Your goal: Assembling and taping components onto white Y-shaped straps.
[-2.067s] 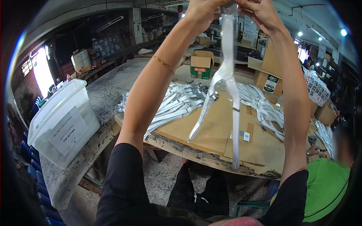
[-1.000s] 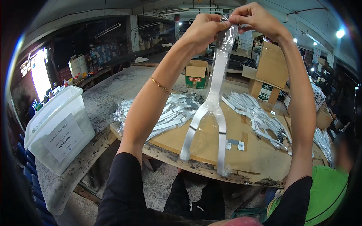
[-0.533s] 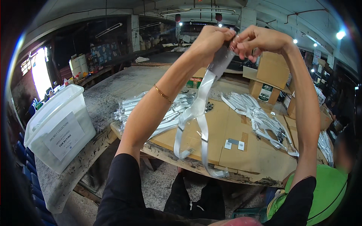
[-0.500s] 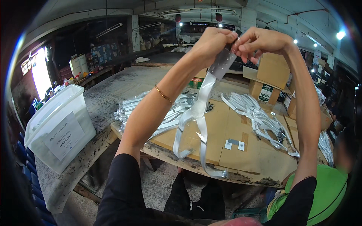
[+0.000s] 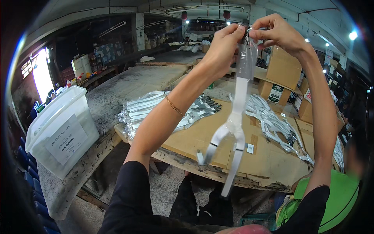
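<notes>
Both hands are raised above the table and pinch the top of a long white strap (image 5: 238, 113) in a clear plastic sleeve. My left hand (image 5: 225, 42) grips the top edge from the left, my right hand (image 5: 275, 32) from the right, fingertips almost touching. The strap hangs straight down and splits into two loose ends just above the brown cardboard sheet (image 5: 206, 136) on the worktable. A pile of similar bagged white straps (image 5: 156, 111) lies on the table to the left, another pile (image 5: 272, 121) to the right.
A clear plastic bin (image 5: 62, 132) with a paper label stands at the left on a grey table. Cardboard boxes (image 5: 282, 68) are stacked behind the worktable. A person in a green top (image 5: 339, 195) sits at the lower right. The table's front edge (image 5: 218, 175) is rough and chipped.
The hands dipped lower with the strap swinging left and curling, then rose again; the strap now hangs straight down.
</notes>
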A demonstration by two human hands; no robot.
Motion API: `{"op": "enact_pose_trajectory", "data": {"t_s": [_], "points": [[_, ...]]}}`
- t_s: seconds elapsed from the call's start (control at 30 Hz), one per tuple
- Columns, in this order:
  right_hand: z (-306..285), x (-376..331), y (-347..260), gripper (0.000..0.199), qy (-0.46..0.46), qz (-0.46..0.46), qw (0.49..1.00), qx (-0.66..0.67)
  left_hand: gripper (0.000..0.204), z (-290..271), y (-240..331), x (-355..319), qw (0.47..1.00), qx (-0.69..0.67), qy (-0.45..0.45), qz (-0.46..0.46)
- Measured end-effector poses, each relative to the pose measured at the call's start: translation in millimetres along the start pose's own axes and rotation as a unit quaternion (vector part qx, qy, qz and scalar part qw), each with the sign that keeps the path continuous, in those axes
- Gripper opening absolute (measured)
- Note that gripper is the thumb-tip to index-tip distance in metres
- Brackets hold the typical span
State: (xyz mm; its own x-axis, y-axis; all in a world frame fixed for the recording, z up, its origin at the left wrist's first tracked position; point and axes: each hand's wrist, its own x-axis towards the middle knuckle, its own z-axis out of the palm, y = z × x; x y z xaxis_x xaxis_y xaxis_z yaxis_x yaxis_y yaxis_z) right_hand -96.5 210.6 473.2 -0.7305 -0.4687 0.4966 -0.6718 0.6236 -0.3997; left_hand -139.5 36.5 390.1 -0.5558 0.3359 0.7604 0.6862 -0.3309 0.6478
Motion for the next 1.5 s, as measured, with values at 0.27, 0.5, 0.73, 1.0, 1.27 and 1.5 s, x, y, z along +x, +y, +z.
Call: {"op": "enact_pose_trajectory", "data": {"t_s": [0.27, 0.5, 0.73, 1.0, 1.27, 1.5], "points": [[1, 4, 6, 0.022, -0.015, -0.029, 0.999, -0.014, 0.033, 10, -11, -10, 0.95, -0.215, -0.085, -0.211], [3, 9, 15, 0.029, -0.057, -0.052, 0.997, 0.025, 0.029, 7, -4, -11, 0.955, -0.193, -0.043, -0.222], [18, 3, -11, 0.009, 0.163, -0.05, 0.965, 0.201, 0.024, -6, -1, -21, 0.97, -0.15, -0.061, -0.182], [39, 1, 8, 0.024, 0.048, -0.028, 0.997, -0.048, 0.015, -13, -6, -22, 0.983, -0.112, -0.019, -0.146], [56, 8, 9, 0.024, 0.104, -0.054, 0.992, 0.046, 0.01, -23, -5, -27, 0.988, -0.104, -0.042, -0.105], [58, 13, 20, 0.019, 0.165, -0.095, 0.973, 0.133, 0.019, -16, -3, -33, 0.982, -0.168, -0.03, -0.085]]}}
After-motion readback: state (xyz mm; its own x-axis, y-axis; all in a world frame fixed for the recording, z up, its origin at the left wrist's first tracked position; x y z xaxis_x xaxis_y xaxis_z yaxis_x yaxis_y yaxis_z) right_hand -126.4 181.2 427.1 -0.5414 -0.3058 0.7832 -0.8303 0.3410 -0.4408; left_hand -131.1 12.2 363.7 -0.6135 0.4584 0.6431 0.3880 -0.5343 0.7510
